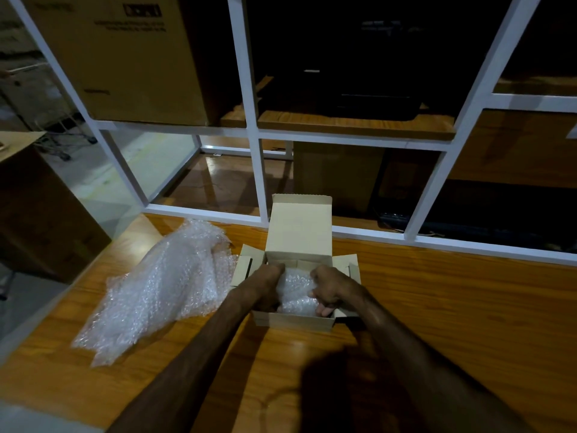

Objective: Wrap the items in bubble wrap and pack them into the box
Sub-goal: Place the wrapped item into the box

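Wooden table (pixel 437 307) carried everything; one table. Loose sheet of bubble wrap (pixel 162 285) lay crumpled just left of the box, touching its left flap; one sheet. Small cardboard box (pixel 296 321) stood open at table centre, lid flap upright at the far side, side flaps splayed; one box. Wrapped bundle (pixel 296 292) sat inside the box, contents hidden by the wrap; one bundle seen. Left hand (pixel 265 285) and right hand (pixel 331 287), two in all, were down in the box, fingers curled onto the bundle from either side. Judgement: best to press evenly on both ends, seat it flat below the rim, tuck stray wrap inward so the lid can close
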{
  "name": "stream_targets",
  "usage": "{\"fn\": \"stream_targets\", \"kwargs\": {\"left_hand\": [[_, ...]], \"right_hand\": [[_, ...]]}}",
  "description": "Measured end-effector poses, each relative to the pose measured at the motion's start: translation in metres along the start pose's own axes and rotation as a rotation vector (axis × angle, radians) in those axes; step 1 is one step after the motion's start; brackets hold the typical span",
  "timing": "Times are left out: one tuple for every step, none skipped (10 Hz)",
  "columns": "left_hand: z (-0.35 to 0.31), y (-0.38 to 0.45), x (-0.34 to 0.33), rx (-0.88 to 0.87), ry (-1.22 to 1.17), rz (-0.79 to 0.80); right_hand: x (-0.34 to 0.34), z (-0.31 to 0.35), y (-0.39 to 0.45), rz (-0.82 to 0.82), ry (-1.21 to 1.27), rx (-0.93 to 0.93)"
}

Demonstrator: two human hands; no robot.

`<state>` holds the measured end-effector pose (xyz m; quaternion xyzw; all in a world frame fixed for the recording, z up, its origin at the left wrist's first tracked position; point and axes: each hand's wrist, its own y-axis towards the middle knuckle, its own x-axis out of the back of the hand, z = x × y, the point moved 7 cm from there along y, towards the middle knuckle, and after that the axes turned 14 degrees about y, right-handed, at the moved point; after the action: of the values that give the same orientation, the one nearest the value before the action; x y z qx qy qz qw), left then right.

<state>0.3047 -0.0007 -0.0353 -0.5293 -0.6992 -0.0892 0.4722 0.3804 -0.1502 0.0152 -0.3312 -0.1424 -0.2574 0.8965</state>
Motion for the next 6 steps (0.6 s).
{"fn": "stream_targets", "kwargs": {"left_hand": [[-0.013, -0.013, 0.014, -0.154, 0.655, -0.107], [-0.018, -0.023, 0.017, -0.109, 0.495, -0.141], [-0.024, -0.026, 0.017, -0.129, 0.513, -0.200], [-0.025, -0.029, 0.017, -0.137, 0.517, -0.219], [-0.023, -0.035, 0.020, -0.131, 0.494, -0.244], [-0.020, -0.047, 0.024, -0.150, 0.429, -0.290]], "right_hand": [[0.000, 0.000, -0.001, -0.040, -0.038, 0.016], [0.001, 0.001, 0.000, -0.097, -0.086, 0.046], [0.001, 0.001, 0.000, -0.147, -0.146, 0.082], [0.001, 0.000, -0.002, -0.139, -0.117, 0.076], [0.003, -0.003, -0.001, -0.122, -0.094, 0.070], [0.006, -0.005, -0.006, -0.134, -0.064, 0.071]]}}
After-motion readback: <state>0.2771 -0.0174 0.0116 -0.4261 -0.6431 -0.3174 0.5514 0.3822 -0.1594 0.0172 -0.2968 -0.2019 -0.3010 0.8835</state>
